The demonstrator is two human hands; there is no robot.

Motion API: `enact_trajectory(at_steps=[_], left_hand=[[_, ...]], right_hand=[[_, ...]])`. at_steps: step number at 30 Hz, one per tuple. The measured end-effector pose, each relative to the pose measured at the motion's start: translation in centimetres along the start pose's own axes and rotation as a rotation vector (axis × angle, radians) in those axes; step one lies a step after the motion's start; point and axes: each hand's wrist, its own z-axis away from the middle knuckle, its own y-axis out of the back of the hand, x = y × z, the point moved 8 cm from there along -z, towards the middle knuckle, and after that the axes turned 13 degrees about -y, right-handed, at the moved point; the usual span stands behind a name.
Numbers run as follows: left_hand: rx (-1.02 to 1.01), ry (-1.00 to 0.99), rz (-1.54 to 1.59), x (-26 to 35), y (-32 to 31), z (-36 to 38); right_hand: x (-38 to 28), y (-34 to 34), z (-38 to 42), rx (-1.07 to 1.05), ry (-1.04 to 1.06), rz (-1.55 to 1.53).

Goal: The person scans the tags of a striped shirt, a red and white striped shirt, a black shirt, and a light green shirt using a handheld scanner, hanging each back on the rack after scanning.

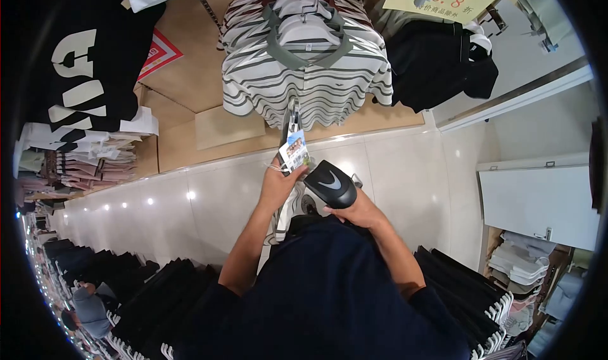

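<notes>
My left hand (277,186) pinches a paper price tag (296,152) with a colour picture and a barcode area on it. The tag lies at the lower end of a hanging garment seen edge-on below the rack. My right hand (360,209) is wrapped round a black handheld scanner (332,185), whose head is close to the tag, just right of my left fingertips. Striped polo shirts (307,81) with grey-green collars hang beyond the tag on white hangers.
Black shirts (437,62) hang at the upper right under a yellow sign (437,0). Dark garments on white hangers (465,296) line both lower sides. A white cabinet (538,198) stands at the right. Folded clothes (95,160) are stacked at the left.
</notes>
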Motion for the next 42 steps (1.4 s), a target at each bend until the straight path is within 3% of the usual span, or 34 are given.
enact_trajectory(at_steps=[1, 5, 8, 9, 13, 14, 16, 23, 28, 32, 38, 39, 40, 42], left_hand=[[-0.067, 0.013, -0.216, -0.7, 0.4, -0.3], [-0.273, -0.251, -0.509, 1.7, 0.0, -1.2], [-0.453, 0.000, -0.958, -0.3, 0.6, -1.9], [-0.489, -0.019, -0.962, -0.1, -0.2, -2.3], [-0.602, -0.113, -0.944, 0.5, -5.8, -4.1], [-0.619, -0.141, -0.937, 0.5, -7.5, -4.6], [-0.677, -0.191, -0.852, 1.5, -11.2, -5.6], [-0.861, -0.241, -0.851, 4.7, -20.4, -9.2], [-0.813, -0.154, -0.806, 5.6, -23.1, -13.6], [-0.828, -0.235, -0.781, 6.9, -24.9, -16.5], [-0.996, -0.298, -0.811, 6.9, -29.7, -16.3], [-1.014, -0.289, -0.818, 7.4, -30.4, -16.1], [-1.029, -0.280, -0.823, 7.7, -31.0, -16.2], [-1.001, -0.330, -0.824, 8.1, -31.4, -16.7]], right_hand=[[-0.1, 0.3, 0.0, -0.002, 0.036, 0.002], [1.4, 7.1, -0.7, 0.192, -0.064, -0.055], [1.1, 13.0, 0.2, 0.389, -0.049, -0.027], [1.6, 14.7, 0.3, 0.410, -0.109, -0.046], [-0.8, 16.9, -1.1, 0.421, 0.121, -0.148], [0.0, 17.7, -1.5, 0.464, -0.024, -0.037], [-0.8, 18.7, -2.5, 0.459, 0.105, -0.078], [-3.8, 25.5, -2.4, 0.265, 0.299, 0.058], [-5.9, 32.6, 0.1, 0.539, 0.223, 0.115], [-7.1, 37.2, 3.9, 0.700, 0.293, -0.250], [-6.4, 35.6, 2.9, 0.610, 0.367, -0.024], [-5.4, 35.6, 2.7, 0.570, 0.213, -0.093], [-5.3, 35.9, 2.5, 0.589, 0.321, -0.144], [-4.4, 36.7, 2.3, 0.562, 0.202, -0.095]])
